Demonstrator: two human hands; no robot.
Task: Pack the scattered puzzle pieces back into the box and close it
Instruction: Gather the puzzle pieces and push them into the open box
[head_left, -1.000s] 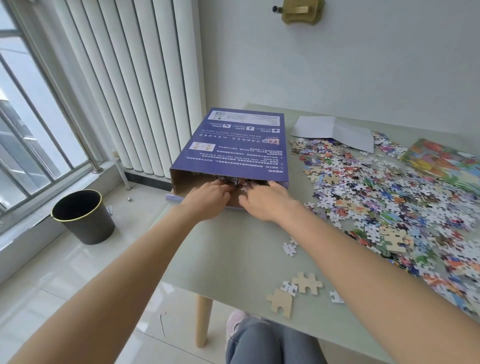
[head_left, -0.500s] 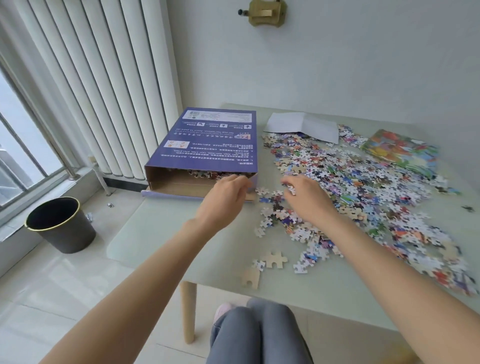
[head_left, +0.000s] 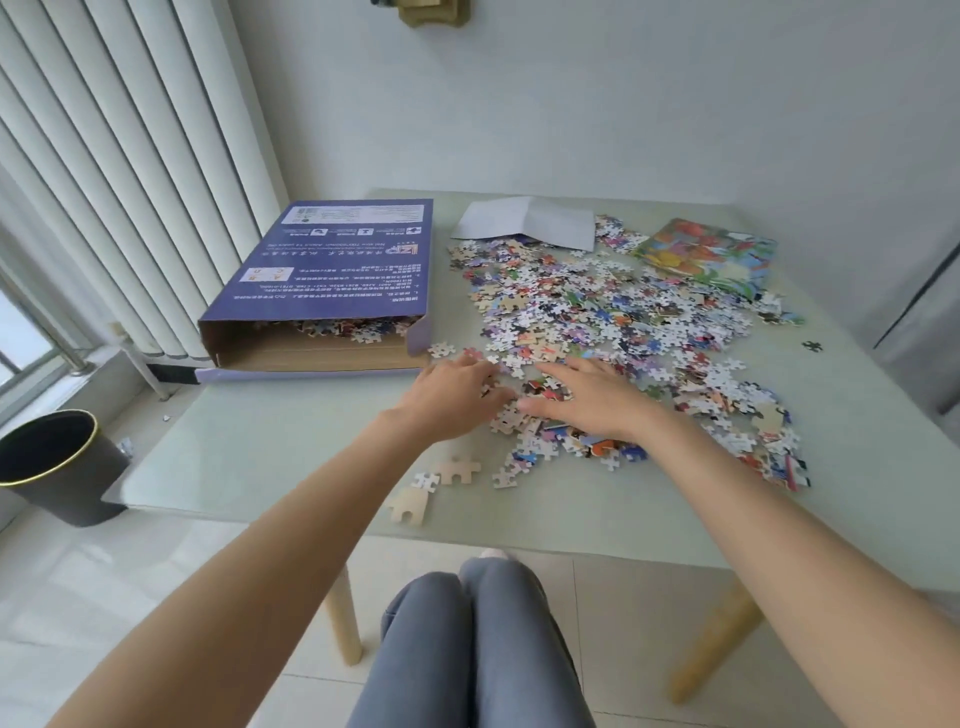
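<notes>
A flat purple puzzle box (head_left: 332, 270) lies at the table's left side, its near end open, with several pieces showing inside. A wide spread of loose puzzle pieces (head_left: 623, 322) covers the middle and right of the table. My left hand (head_left: 457, 395) and my right hand (head_left: 592, 400) lie palm down, side by side, on the near edge of that pile, fingers spread over the pieces. Whether any piece is pinched under the fingers is hidden. A few pieces, two of them large and tan (head_left: 457, 470), lie apart near the front edge.
A folded white sheet (head_left: 530, 221) and a colourful picture sheet (head_left: 711, 254) lie at the back of the pale green table (head_left: 260, 457). A black bin (head_left: 52, 462) stands on the floor at the left. My knees (head_left: 467, 649) are under the front edge.
Both hands have left the box's open end and moved right and nearer, onto the edge of the loose pile. The view has swung right and pulled back.
</notes>
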